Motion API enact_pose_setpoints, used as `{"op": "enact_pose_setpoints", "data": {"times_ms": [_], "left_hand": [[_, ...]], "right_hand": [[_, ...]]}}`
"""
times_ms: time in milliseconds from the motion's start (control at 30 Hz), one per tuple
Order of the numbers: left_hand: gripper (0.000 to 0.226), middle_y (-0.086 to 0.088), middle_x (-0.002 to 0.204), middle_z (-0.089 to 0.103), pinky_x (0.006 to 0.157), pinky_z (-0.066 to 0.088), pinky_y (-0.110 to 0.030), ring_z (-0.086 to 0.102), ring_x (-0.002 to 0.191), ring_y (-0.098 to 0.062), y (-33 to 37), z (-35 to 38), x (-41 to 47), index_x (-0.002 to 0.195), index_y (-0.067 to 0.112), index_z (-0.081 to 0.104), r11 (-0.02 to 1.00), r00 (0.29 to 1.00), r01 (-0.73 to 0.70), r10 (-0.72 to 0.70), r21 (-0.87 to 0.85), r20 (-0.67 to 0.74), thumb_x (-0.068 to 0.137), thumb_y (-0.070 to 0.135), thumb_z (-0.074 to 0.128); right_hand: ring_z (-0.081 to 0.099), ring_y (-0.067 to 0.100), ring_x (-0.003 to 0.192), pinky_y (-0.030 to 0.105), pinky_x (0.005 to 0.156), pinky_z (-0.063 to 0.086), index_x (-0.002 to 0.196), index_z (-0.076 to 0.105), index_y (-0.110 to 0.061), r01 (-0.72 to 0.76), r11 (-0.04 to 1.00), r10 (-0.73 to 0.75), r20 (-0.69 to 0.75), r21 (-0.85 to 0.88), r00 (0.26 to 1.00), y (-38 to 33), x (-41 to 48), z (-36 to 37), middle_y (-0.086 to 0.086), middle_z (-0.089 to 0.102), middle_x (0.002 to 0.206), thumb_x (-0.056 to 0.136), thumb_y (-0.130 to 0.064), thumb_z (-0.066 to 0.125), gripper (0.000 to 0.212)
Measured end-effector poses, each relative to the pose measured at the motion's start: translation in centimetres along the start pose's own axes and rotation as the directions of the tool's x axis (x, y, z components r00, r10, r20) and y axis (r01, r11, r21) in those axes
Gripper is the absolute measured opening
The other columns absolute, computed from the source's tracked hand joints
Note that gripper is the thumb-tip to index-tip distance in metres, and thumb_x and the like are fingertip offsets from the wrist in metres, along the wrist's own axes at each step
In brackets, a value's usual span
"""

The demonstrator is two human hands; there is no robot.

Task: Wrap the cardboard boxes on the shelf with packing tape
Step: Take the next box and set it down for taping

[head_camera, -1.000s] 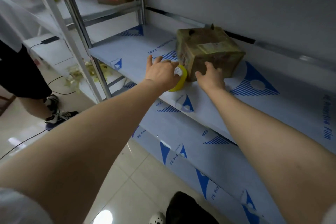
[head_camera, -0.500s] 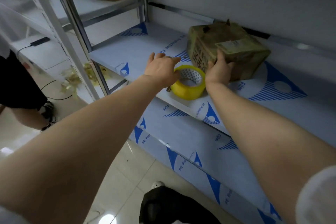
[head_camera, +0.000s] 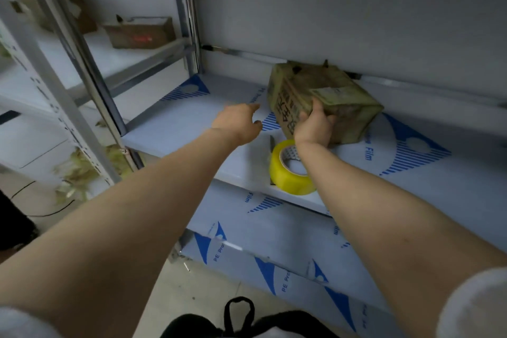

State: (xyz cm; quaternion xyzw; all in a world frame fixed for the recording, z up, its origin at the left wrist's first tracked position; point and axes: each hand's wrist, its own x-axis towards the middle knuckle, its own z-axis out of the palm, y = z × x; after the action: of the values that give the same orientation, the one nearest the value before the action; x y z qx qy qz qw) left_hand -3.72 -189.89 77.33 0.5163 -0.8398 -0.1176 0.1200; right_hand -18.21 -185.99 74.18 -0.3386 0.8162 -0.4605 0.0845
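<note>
The fingers (head_camera: pixel 303 117) of the right hand (head_camera: pixel 312 127) curl round the near corner of the cardboard box (head_camera: pixel 343 96), thumb pressed on its top, gripping it; the left hand (head_camera: pixel 238 123) hangs over the shelf (head_camera: pixel 186 121) just left of the box, fingers loosely stretched, holding nothing, somewhat blurred; the box sits far back on the shelf, close to the wall; a yellow tape roll (head_camera: pixel 284 173) lies at the shelf's near edge, partly under the right forearm; a second box (head_camera: pixel 140 33) rests on another shelf at far left.
</note>
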Motion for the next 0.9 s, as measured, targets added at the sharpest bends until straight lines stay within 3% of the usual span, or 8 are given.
{"op": "enact_pose_setpoints", "data": {"times_ms": [267, 467, 567, 633, 700, 767, 833, 900], "left_hand": [[0.049, -0.012, 0.140, 0.049, 0.100, 0.040, -0.036, 0.046, 0.126, -0.030, -5.3, -4.0, 0.9, 0.145, 0.016, 0.035, 0.996, 0.998, -0.062, 0.063, -0.068, 0.020, 0.098, 0.027, 0.045], [0.049, -0.017, 0.140, 0.047, 0.095, 0.042, -0.037, 0.048, 0.123, -0.034, -14.3, -7.4, 1.6, 0.145, 0.010, 0.033, 0.980, 0.999, 0.001, 0.008, -0.199, 0.047, 0.098, 0.021, 0.043], [0.048, -0.020, 0.137, 0.048, 0.081, 0.044, -0.035, 0.056, 0.105, -0.035, -18.6, -9.3, 2.3, 0.145, 0.009, 0.031, 0.956, 0.999, 0.051, -0.050, -0.290, 0.013, 0.099, 0.019, 0.040], [0.052, -0.020, 0.139, 0.045, 0.072, 0.043, -0.032, 0.056, 0.087, -0.027, -20.6, -10.3, 2.7, 0.148, 0.011, 0.025, 0.893, 0.990, 0.119, -0.139, -0.434, -0.014, 0.100, 0.022, 0.039], [0.059, -0.015, 0.148, 0.036, 0.084, 0.045, -0.032, 0.052, 0.113, -0.031, -22.1, -11.0, 2.9, 0.151, 0.013, 0.017, 0.773, 0.971, 0.189, -0.239, -0.605, -0.002, 0.100, 0.029, 0.040], [0.064, -0.010, 0.156, 0.024, 0.110, 0.031, -0.035, 0.029, 0.139, -0.030, -23.0, -11.6, 2.9, 0.152, 0.013, 0.014, 0.638, 0.955, 0.207, -0.295, -0.742, 0.012, 0.099, 0.037, 0.041], [0.062, -0.007, 0.156, 0.025, 0.116, 0.022, -0.035, 0.024, 0.142, -0.027, -23.4, -12.2, 2.6, 0.151, 0.015, 0.020, 0.557, 0.957, 0.179, -0.291, -0.811, 0.011, 0.098, 0.038, 0.041], [0.052, -0.010, 0.148, 0.040, 0.114, 0.028, -0.036, 0.035, 0.137, -0.027, -23.5, -12.7, 2.2, 0.145, 0.011, 0.036, 0.497, 0.972, 0.122, -0.233, -0.859, 0.004, 0.098, 0.032, 0.043]], "right_hand": [[0.050, 0.038, 0.116, 0.034, 0.091, 0.039, 0.143, 0.037, -0.024, 0.106, 0.993, -0.106, -0.012, -0.051, 0.994, -5.0, -2.8, 3.2, 0.022, 0.039, 0.141, 0.100, -0.018, 0.041, 0.044], [0.051, 0.034, 0.120, 0.039, 0.095, 0.042, 0.142, 0.041, -0.021, 0.105, 0.991, -0.106, 0.010, 0.089, 0.994, -9.1, -7.7, 7.9, 0.015, 0.048, 0.138, 0.099, -0.020, 0.046, 0.043], [0.052, 0.031, 0.121, 0.042, 0.099, 0.044, 0.139, 0.045, -0.019, 0.120, 0.971, -0.123, 0.000, 0.205, 0.992, -10.6, -10.0, 9.3, 0.013, 0.054, 0.134, 0.097, -0.018, 0.050, 0.042], [0.055, 0.028, 0.118, 0.047, 0.097, 0.048, 0.135, 0.048, -0.020, 0.088, 0.941, -0.095, 0.007, 0.327, 0.995, -11.3, -11.5, 9.7, 0.008, 0.057, 0.129, 0.096, -0.015, 0.052, 0.039], [0.057, 0.022, 0.111, 0.044, 0.086, 0.055, 0.131, 0.051, -0.019, -0.005, 0.874, -0.012, 0.033, 0.486, 0.999, -12.1, -12.6, 9.4, 0.006, 0.057, 0.124, 0.095, -0.008, 0.052, 0.037], [0.058, 0.018, 0.104, 0.029, 0.070, 0.059, 0.125, 0.053, -0.017, -0.108, 0.781, 0.076, 0.079, 0.615, 0.994, -13.0, -13.3, 8.4, 0.006, 0.058, 0.120, 0.095, -0.001, 0.050, 0.034], [0.061, 0.017, 0.098, 0.023, 0.061, 0.058, 0.118, 0.057, -0.017, -0.165, 0.747, 0.123, 0.110, 0.644, 0.986, -13.4, -13.9, 7.1, 0.004, 0.060, 0.113, 0.095, 0.001, 0.049, 0.031], [0.064, 0.016, 0.091, 0.024, 0.059, 0.058, 0.115, 0.060, -0.018, -0.195, 0.755, 0.145, 0.130, 0.626, 0.981, -13.4, -14.2, 6.1, 0.001, 0.063, 0.104, 0.095, 0.001, 0.048, 0.031]]}}
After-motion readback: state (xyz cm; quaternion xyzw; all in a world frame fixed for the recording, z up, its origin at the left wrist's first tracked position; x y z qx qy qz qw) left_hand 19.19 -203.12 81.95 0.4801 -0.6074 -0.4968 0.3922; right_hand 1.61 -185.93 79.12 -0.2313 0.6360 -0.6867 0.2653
